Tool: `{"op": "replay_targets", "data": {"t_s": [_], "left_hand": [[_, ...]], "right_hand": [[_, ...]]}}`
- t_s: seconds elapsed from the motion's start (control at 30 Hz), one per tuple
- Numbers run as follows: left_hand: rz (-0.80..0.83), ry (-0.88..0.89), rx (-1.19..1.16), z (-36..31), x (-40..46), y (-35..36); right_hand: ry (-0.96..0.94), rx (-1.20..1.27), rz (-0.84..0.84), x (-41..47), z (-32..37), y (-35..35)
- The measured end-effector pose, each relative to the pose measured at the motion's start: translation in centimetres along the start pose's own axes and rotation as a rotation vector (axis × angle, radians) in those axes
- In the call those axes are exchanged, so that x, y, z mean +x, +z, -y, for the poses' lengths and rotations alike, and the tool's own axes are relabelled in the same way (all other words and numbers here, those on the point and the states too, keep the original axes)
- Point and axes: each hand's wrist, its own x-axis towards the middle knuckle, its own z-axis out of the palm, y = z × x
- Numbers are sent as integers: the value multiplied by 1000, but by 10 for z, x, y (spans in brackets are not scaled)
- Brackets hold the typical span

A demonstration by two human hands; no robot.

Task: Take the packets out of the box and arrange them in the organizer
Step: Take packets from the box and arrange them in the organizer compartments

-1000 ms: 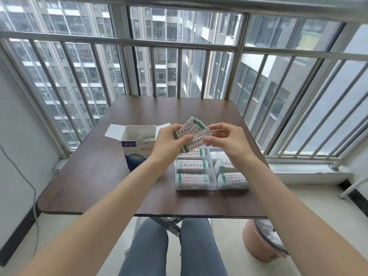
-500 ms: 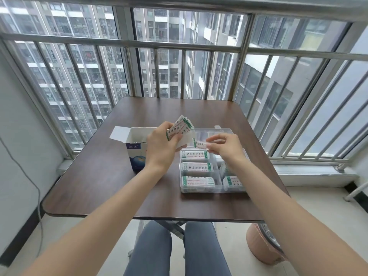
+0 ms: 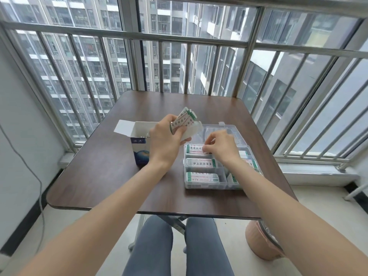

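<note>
Our left hand (image 3: 165, 140) grips a small fan of packets (image 3: 184, 121) above the open box (image 3: 139, 142) on the bench (image 3: 111, 166). Our right hand (image 3: 220, 145) pinches one packet (image 3: 194, 149) into the far-left compartment of the clear organizer (image 3: 225, 183). We should lay it flat and square on the packets beneath, print up like its neighbours, let go once it settles, then peel off the next from the fan.

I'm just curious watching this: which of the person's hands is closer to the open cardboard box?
Left. The left hand grips a bunch of packets right at the box, overlapping its near side. The right hand is farther right, over the organizer.
</note>
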Motion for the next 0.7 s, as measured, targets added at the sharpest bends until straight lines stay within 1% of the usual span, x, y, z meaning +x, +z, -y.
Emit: {"op": "replay_targets", "data": {"t_s": [0.17,0.53,0.7], "left_hand": [[3,-13,1,2,-1,-1],[10,-97,-80,1,-1,-3],[11,-98,-83,0,-1,-4]], "right_hand": [[-12,-79,14,0,1,2],[-122,-13,27,1,-3,4],[-196,-51,62,4,-2,2]]}}
